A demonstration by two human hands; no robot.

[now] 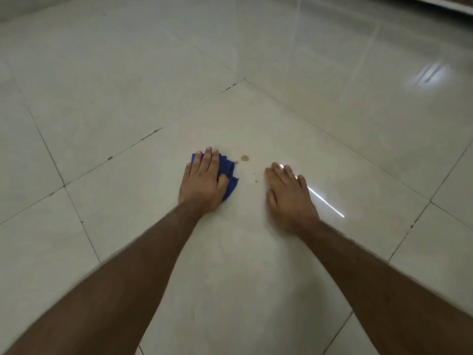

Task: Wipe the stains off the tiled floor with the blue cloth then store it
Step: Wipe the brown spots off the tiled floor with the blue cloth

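Observation:
My left hand [203, 179] lies flat on top of the crumpled blue cloth [229, 172] and presses it onto the pale tiled floor [243, 265], fingers straight. Blue folds stick out to the right of the hand. Just right of the cloth are small brown stains [245, 158], one larger round spot and a few tiny drops [255, 181] nearer to me. My right hand [288, 194] rests palm down on the same tile, right of the stains, fingers straight and holding nothing.
Glossy cream tiles with dark grout lines [143, 138] spread all around. A bright light streak [325, 201] reflects by my right hand. A wall base [15, 11] shows at the top left and a dark edge [440, 1] at the top right.

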